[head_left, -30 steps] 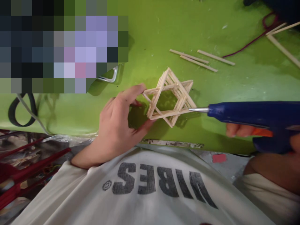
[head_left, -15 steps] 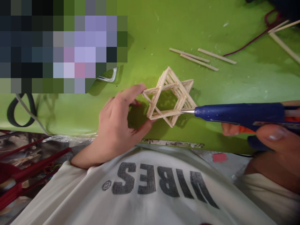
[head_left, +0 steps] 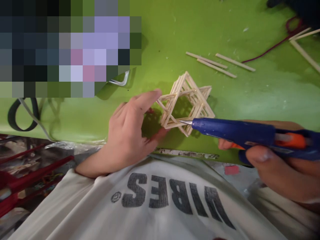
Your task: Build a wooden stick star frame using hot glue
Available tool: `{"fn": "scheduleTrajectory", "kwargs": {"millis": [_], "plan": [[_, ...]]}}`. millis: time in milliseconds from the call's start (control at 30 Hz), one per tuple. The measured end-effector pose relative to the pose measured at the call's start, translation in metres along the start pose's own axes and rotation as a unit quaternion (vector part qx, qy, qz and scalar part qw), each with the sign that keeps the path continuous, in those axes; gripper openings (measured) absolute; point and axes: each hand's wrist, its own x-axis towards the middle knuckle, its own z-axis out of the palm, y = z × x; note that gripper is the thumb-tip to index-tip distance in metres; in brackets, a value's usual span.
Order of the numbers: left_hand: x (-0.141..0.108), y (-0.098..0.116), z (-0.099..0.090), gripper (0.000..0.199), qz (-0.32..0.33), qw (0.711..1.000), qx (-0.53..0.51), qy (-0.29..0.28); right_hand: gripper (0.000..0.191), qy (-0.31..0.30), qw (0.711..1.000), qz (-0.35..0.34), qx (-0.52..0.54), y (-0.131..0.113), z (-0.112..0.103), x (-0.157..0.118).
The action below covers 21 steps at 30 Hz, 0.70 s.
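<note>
Stick star [head_left: 198, 110] on green table [head_left: 161, 31]. Left hand [head_left: 130, 126] left of star, thumb and forefinger spread, clamped on star's two left points. Right hand [head_left: 282, 173] right of star, fingers wrapped round blue glue gun [head_left: 232, 130], nozzle [head_left: 187, 122] at star's near edge.

One left hand [head_left: 128, 128], one right hand [head_left: 280, 175], one glue gun [head_left: 233, 131], one stick star [head_left: 200, 95] with six points
Three loose sticks [head_left: 216, 68] on one worktop [head_left: 160, 20]; those within the star overlap too much to count. One stick angle [head_left: 304, 55], cut off at the edge of view. One maroon cord [head_left: 265, 53], one black loop [head_left: 35, 108], one grey cable [head_left: 43, 128], one pinkish-red scrap [head_left: 231, 170]. One white shirt [head_left: 95, 206], bearing five large letters [head_left: 181, 196] and one round emblem [head_left: 116, 197].
</note>
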Motion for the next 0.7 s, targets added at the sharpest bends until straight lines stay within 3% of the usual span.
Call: {"fn": "scheduleTrajectory", "kwargs": {"millis": [100, 200, 300, 400, 467, 600, 700], "plan": [[-0.002, -0.001, 0.000, 0.078, -0.020, 1.000, 0.012, -0.006, 0.055, -0.022, 0.999, -0.005, 0.024, 0.003, 0.001, 0.022], [-0.002, -0.002, -0.001, 0.079, -0.035, 0.999, 0.005, -0.014, 0.055, -0.033, 0.999, -0.002, 0.015, 0.002, -0.002, 0.023], [0.001, -0.002, -0.004, 0.074, -0.009, 1.000, -0.014, -0.024, 0.048, -0.045, 0.999, -0.013, 0.016, 0.002, -0.006, 0.020], [0.003, -0.004, -0.006, 0.075, 0.010, 0.999, -0.025, -0.030, 0.053, -0.044, 0.998, 0.000, 0.033, 0.000, -0.006, 0.019], [0.003, -0.005, -0.005, 0.079, 0.018, 0.999, -0.038, -0.026, 0.054, -0.019, 0.999, 0.020, 0.019, 0.000, -0.003, 0.015], [0.001, -0.006, -0.003, 0.083, 0.018, 0.998, -0.053, -0.014, 0.040, 0.103, 0.992, 0.069, -0.036, 0.001, 0.003, 0.000], [0.002, -0.005, -0.004, 0.082, 0.015, 0.998, -0.051, -0.017, 0.041, 0.110, 0.990, 0.070, -0.044, 0.003, 0.004, -0.006]]}}
